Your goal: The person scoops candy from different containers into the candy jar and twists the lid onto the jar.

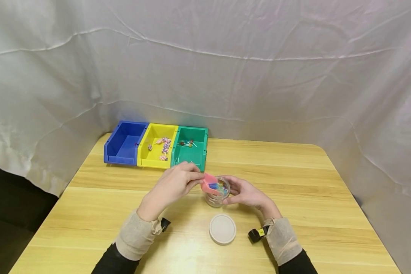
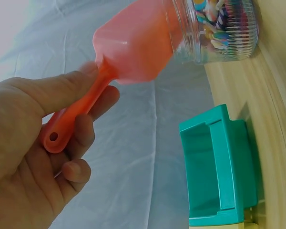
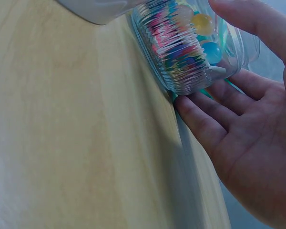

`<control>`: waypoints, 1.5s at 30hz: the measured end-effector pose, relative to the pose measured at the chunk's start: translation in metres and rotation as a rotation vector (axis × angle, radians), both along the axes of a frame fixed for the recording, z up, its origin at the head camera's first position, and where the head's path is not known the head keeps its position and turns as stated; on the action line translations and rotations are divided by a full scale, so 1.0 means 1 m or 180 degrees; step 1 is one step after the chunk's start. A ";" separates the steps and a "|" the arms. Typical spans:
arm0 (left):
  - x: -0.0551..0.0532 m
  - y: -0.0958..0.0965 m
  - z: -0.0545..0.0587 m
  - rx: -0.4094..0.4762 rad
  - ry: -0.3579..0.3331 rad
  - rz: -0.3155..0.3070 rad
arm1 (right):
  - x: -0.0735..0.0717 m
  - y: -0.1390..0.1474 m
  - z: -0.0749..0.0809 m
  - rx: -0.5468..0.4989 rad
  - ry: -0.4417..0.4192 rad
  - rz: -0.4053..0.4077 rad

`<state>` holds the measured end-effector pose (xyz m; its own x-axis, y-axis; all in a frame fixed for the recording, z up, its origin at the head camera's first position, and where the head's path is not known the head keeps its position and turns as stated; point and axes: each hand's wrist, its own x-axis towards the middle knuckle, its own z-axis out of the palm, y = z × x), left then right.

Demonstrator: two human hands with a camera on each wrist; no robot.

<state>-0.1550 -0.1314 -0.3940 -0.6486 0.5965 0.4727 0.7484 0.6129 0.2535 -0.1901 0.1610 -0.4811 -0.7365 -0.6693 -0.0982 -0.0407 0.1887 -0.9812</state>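
My left hand [image 1: 178,180] pinches the handle of a pink scoop [image 2: 133,45] between thumb and fingers. The scoop is tilted, its front end at the mouth of a clear glass jar [image 1: 214,201], with blue and clear pieces in it. Colourful candies and round beads fill part of the jar, which has a ribbed lower wall in the right wrist view. My right hand [image 1: 248,194] holds the jar from the right, thumb on the near side and fingers round the far side. In front of the jar, a round whitish lid [image 1: 222,229] lies flat on the table.
Three joined bins stand at the back left: blue [image 1: 120,160], yellow [image 1: 152,163] and green [image 1: 200,154]. Swirled candies [image 1: 166,146] lie in the yellow bin, small lollipops [image 1: 190,144] in the green one. A grey curtain [image 1: 226,87] hangs behind the wooden table [image 1: 294,171].
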 end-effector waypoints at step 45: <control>-0.009 -0.027 0.008 0.0664 -0.0062 0.0390 | 0.000 -0.004 0.016 0.0093 0.0298 -0.0110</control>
<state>-0.1640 -0.1583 -0.3858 -0.7203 0.4037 0.5641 0.6655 0.6316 0.3978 -0.1902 0.1574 -0.4655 -0.7659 -0.6412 -0.0468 -0.1250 0.2200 -0.9675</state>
